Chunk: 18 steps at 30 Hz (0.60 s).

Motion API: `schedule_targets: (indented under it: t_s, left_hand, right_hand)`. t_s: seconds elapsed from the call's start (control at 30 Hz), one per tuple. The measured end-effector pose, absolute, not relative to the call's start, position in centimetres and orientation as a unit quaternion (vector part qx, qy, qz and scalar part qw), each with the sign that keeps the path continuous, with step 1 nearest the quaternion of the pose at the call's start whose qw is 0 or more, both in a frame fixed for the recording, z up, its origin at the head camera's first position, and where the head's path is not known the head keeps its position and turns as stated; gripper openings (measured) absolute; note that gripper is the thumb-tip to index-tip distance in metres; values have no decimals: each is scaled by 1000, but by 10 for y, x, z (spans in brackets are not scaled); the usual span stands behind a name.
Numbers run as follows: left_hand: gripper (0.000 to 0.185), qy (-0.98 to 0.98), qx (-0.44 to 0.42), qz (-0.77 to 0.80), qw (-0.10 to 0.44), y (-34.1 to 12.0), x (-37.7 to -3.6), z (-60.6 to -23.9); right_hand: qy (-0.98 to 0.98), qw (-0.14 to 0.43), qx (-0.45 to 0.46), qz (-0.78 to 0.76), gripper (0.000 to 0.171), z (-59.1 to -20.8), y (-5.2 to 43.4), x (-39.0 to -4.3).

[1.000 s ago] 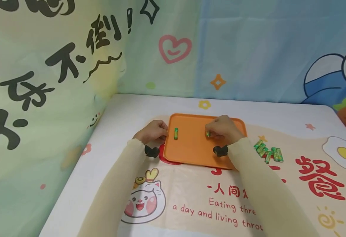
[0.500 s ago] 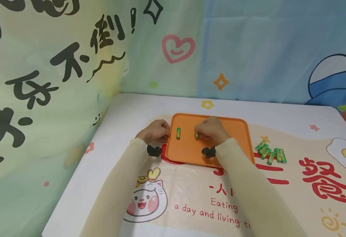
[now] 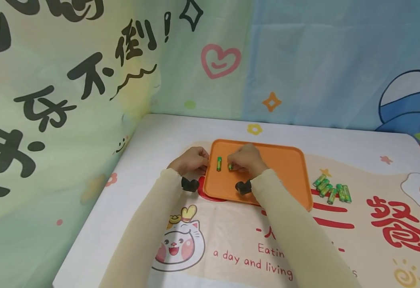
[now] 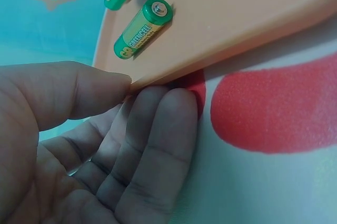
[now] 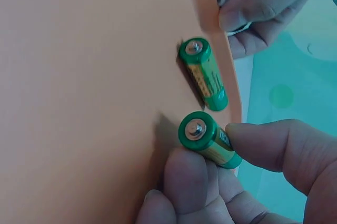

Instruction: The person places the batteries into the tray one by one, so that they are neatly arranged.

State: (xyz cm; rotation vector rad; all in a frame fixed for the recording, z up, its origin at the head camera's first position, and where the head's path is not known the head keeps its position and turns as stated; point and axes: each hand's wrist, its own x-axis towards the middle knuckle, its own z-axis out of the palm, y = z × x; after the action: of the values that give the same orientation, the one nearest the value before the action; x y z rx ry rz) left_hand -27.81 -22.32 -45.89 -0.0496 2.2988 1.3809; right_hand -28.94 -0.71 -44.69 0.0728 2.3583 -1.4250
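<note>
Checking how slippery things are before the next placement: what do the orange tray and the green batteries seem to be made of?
Orange tray: looks like moulded plastic, matt and smooth, with a rounded raised rim and uniform colour. GP Greencell battery lying on it: seemingly a metal cell in a glossy printed green and yellow wrap, with a bare shiny terminal. The battery pinched by the right hand looks the same.

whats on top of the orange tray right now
One green battery lies on the orange tray. The right hand pinches a second battery just above it. Anything under that hand is hidden.
</note>
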Motion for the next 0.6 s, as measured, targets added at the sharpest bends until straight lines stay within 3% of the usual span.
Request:
schedule_targets:
  t_s: [0.33,0.6]
  left_hand:
    - [13,832,-17,506,227,-224,-279,-461]
    - [14,834,-16,504,226,-223,-277,-458]
  right_hand:
    - [864,180,55,-467,34,-447,-26,-290]
    - [876,188,60,-441,17,-445,-34,-291]
